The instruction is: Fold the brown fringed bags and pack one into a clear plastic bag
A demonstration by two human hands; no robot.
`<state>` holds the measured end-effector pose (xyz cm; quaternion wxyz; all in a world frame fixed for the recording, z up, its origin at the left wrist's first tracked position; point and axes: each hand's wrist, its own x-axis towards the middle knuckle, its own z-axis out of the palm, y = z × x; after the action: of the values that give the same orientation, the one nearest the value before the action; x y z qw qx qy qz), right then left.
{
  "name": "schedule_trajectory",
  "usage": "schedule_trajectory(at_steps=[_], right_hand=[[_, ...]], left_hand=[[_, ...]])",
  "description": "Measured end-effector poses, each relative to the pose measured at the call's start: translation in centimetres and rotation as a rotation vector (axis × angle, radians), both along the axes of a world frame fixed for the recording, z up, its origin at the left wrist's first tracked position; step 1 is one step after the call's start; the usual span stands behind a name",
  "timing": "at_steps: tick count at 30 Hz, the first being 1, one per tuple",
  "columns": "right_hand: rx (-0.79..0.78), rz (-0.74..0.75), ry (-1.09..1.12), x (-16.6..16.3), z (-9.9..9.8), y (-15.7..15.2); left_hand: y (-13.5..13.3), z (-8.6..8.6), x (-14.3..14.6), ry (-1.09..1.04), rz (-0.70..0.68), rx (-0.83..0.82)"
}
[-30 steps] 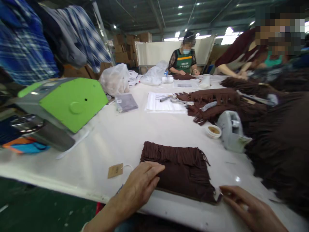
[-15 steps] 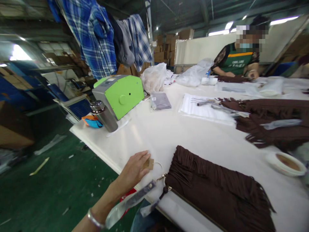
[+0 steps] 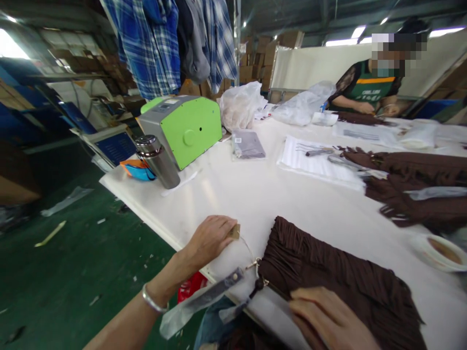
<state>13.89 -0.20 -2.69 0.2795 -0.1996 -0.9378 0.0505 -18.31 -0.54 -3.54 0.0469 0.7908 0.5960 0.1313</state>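
Observation:
A dark brown fringed bag (image 3: 339, 272) lies on the white table in front of me. My left hand (image 3: 211, 238) is closed on a small tan hang tag (image 3: 234, 231), whose thin string runs to the metal clasp at the bag's left end. From that clasp a wrist strap (image 3: 219, 291) in clear plastic hangs over the table edge. Below it dangles a dark zipper pull (image 3: 251, 294), its end wrapped in plastic. My right hand (image 3: 324, 313), slightly blurred, has its fingers curled over the bag's near edge beside the zipper; its thumb is hidden.
A steel flask (image 3: 158, 163) stands by a green-and-grey machine (image 3: 193, 133) at left. A roll of tape (image 3: 441, 253) lies at right. Brown fringed pieces (image 3: 419, 167) and white sheets (image 3: 317, 163) lie beyond the bag. A co-worker (image 3: 372, 92) sits across the table.
My right hand has come into view from below and now rests on the bag. My left hand has lifted the tag slightly, drawing its string straighter. The view has shifted a little.

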Motion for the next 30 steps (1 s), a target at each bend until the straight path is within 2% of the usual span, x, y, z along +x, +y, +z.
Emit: schedule_trajectory(at_steps=[2,5,7,10,15,18,20,22,25,30], right_hand=[[-0.013,0.079,0.033,-5.0,0.3,-0.8],[-0.025,0.103,0.008,-10.9,-0.4,-2.0],[-0.036,0.093,-0.144,-13.5,-0.8,-2.4],[-0.045,0.13,-0.327,-15.2,-1.3,-2.3],[-0.077,0.228,-0.338,-13.4,-3.2,-2.0],[-0.058,0.189,-0.3,-11.0,-4.6,-1.7],[-0.074,0.142,-0.256,-9.6,-4.8,-1.2],[-0.114,0.122,-0.245,-8.6,-4.3,-0.6],[-0.153,0.135,-0.321,-7.4,-2.5,0.9],[-0.045,0.135,-0.363,-4.8,0.4,3.4]], left_hand=[[0.9,-0.6,-0.4,-0.016,-0.016,0.0],[1.8,-1.2,-1.1,-0.057,-0.047,-0.001],[2.1,-1.4,-1.6,-0.097,-0.066,-0.007],[2.3,-1.5,-2.2,-0.144,-0.085,-0.021],[2.7,-2.0,-2.5,-0.163,-0.091,-0.02],[3.1,-2.2,-2.4,-0.151,-0.068,-0.012],[3.5,-2.1,-2.4,-0.14,-0.056,-0.004],[3.7,-2.0,-2.3,-0.129,-0.047,0.001],[3.9,-2.0,-2.2,-0.115,-0.035,0.004],[3.8,-2.0,-2.0,-0.091,-0.035,0.009]])
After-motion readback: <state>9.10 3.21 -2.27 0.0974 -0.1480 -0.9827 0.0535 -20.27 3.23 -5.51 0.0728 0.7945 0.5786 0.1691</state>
